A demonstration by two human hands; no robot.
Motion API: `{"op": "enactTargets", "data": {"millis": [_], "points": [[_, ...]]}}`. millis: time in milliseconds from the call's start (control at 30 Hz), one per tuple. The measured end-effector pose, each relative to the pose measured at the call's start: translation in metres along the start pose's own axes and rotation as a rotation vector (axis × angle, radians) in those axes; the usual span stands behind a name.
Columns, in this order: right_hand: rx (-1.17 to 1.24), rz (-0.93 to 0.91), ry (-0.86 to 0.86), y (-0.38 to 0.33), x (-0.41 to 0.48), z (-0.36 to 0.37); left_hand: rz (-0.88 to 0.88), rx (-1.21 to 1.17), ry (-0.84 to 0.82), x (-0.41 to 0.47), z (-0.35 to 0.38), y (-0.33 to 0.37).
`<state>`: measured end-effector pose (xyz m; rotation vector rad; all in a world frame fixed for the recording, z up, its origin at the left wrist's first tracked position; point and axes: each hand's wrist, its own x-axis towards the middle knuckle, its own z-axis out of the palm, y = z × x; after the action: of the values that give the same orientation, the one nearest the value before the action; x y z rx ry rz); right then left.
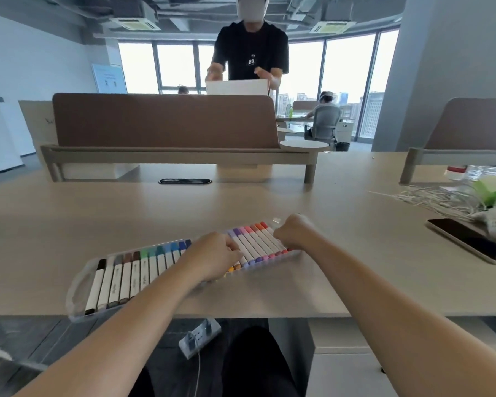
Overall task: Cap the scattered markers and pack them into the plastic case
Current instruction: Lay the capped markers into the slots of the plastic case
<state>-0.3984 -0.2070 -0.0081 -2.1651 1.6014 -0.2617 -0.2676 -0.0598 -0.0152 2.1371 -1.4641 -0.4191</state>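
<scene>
The long clear plastic case [77, 285] sits along the near edge of the pale wood counter [184, 207], packed with a full-looking row of white-barrelled markers [132, 277]: black and browns on the left, greens and blues next, purples to reds on the right. The left hand [212, 257] is curled over the middle and hides those markers. The right hand [294, 230] is balled up at the red end. Honestly can't tell what either one grips.

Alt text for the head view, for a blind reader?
The left hand and right hand, fingers curled, touch white colour-capped markers lined up in a clear plastic case on a beige table. A black phone lies at right.
</scene>
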Motion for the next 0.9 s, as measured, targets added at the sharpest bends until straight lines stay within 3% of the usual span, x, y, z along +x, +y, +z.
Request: {"op": "enactTargets", "data": {"millis": [167, 267, 433, 533, 700, 900], "points": [[0.209, -0.055, 0.215, -0.007, -0.013, -0.025, 0.046, -0.08, -0.023, -0.002, -0.022, 0.007], [0.353, -0.159, 0.375, -0.027, -0.027, -0.04, 0.084, -0.154, 0.047, -0.003, -0.041, 0.013], [0.516, -0.378, 0.452, -0.083, -0.059, -0.057, 0.145, -0.258, 0.207, -0.012, -0.075, 0.029], [0.592, -0.521, 0.409, -0.116, -0.081, -0.055, 0.133, -0.385, 0.304, -0.027, -0.102, 0.026], [0.592, -0.679, 0.226, -0.164, -0.111, -0.034, 0.062, -0.378, 0.44, -0.06, -0.137, 0.001], [0.427, -0.763, 0.058, -0.199, -0.128, 0.01, -0.2, -0.295, 0.498, -0.085, -0.151, -0.053]]}}
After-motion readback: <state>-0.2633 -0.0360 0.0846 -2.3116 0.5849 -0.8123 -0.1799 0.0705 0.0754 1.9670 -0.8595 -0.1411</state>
